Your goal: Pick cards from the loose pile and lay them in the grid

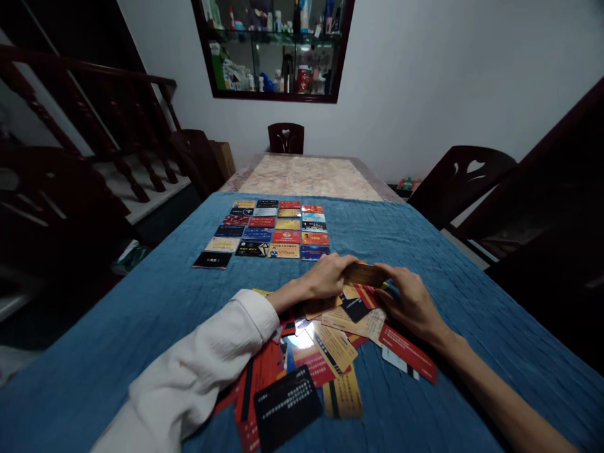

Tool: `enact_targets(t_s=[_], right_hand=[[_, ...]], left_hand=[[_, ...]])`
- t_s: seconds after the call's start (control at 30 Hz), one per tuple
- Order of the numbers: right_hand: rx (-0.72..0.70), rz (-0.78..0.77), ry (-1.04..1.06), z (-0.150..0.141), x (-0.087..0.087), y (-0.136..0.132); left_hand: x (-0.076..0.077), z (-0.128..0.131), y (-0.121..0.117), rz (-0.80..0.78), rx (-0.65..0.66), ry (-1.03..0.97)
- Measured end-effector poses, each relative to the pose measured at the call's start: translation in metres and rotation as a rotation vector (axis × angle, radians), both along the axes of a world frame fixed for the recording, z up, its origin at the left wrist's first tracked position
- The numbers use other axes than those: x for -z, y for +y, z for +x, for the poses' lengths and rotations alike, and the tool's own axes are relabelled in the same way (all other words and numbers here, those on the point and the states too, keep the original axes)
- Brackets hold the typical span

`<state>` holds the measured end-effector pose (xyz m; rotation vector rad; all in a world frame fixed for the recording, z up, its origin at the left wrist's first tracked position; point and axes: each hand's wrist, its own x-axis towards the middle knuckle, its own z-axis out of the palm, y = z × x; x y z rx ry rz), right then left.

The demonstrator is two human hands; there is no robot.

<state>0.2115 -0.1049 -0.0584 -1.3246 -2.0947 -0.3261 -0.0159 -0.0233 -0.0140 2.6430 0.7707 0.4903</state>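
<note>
Between my two hands a gold-brown card is held tilted up, just above the far side of a loose heap of cards. My left hand grips its left end, and my right hand pinches its right end. Beneath and nearer to me, the heap spreads out with a black card, a gold striped card and a red card on top. My left forearm in a white sleeve hides part of the heap. Past my left hand, several cards lie in rows, among them a dark blue card.
A blue cloth covers the near part of the table, with a patterned tabletop beyond it. Dark wooden chairs stand around, one at the right and one at the far end. A glass-shelved cabinet is set in the wall.
</note>
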Motion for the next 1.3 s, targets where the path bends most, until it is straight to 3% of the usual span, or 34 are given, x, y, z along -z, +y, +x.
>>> enact_targets(t_s=[0.33, 0.6, 0.83, 1.3], right_hand=[[0.027, 0.222, -0.194, -0.004, -0.002, 0.004], [0.053, 0.244, -0.191, -0.004, -0.006, 0.006], [0.026, 0.244, -0.200, -0.011, -0.019, 0.008], [-0.139, 0.181, -0.166, -0.029, -0.033, 0.043]], left_hand=[[-0.002, -0.002, -0.002, 0.047, 0.011, 0.009], [-0.007, -0.007, -0.004, 0.154, -0.016, 0.040], [-0.014, -0.012, -0.006, 0.285, -0.057, 0.105], [-0.006, -0.040, 0.014, 0.473, -0.169, 0.112]])
